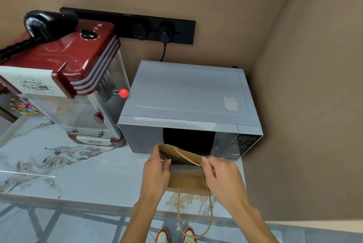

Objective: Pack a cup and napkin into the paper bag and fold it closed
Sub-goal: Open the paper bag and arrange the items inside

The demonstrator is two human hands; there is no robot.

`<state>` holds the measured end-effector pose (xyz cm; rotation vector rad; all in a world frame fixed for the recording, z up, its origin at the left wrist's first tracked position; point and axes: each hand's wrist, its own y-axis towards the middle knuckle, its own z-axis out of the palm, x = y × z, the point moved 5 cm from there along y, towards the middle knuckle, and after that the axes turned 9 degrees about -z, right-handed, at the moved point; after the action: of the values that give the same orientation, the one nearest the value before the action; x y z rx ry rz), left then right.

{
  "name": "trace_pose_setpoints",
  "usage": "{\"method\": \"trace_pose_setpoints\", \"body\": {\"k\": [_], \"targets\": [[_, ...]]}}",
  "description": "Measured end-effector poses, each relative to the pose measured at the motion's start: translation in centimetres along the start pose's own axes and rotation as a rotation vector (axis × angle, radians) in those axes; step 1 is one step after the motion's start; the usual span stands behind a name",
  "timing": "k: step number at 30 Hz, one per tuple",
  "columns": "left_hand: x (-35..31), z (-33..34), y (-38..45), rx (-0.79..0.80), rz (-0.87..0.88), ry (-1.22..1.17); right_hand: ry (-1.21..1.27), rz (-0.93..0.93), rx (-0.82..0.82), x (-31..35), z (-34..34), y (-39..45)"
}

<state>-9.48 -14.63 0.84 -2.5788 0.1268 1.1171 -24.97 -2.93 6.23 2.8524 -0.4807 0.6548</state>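
Note:
A brown paper bag [186, 181] stands on the marble counter [82, 174] in front of the microwave, its mouth held apart. My left hand [156, 172] pinches the left edge of the opening. My right hand [224, 176] grips the right edge near the far handle loop. The near twisted-paper handle [196, 229] hangs over the counter's front edge. The bag's inside looks dark and I cannot tell what lies in it. No cup or napkin is in view.
A grey microwave [186, 93] stands right behind the bag against the right wall. A red popcorn machine [64, 73] stands to its left. A black socket strip [137, 26] runs along the back wall. My shoes [174, 235] show below the counter edge.

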Motion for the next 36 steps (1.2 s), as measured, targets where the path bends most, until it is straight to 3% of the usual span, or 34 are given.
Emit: {"method": "trace_pose_setpoints", "body": {"k": [2,5,20,29,33,36], "targets": [[-0.1,-0.2,0.0,0.002,-0.002,0.004,0.146,0.005,0.024,0.3,-0.1,0.1],[-0.4,-0.2,-0.1,0.021,0.012,0.004,0.317,-0.002,0.219,1.3,0.9,-0.1],[-1.2,-1.1,-0.9,0.062,0.038,0.001,-0.281,0.068,0.967,-0.7,4.5,4.9],[-0.3,-1.9,-0.9,0.034,-0.014,0.214,-0.679,0.006,1.008,-2.4,4.9,5.4],[-0.6,-2.0,-1.2,0.033,-0.007,0.278,-0.643,-0.017,1.091,-2.9,5.4,5.1],[-0.7,-1.8,-1.1,0.051,-0.034,0.283,-0.519,-0.036,1.066,-2.8,5.3,5.4]]}}
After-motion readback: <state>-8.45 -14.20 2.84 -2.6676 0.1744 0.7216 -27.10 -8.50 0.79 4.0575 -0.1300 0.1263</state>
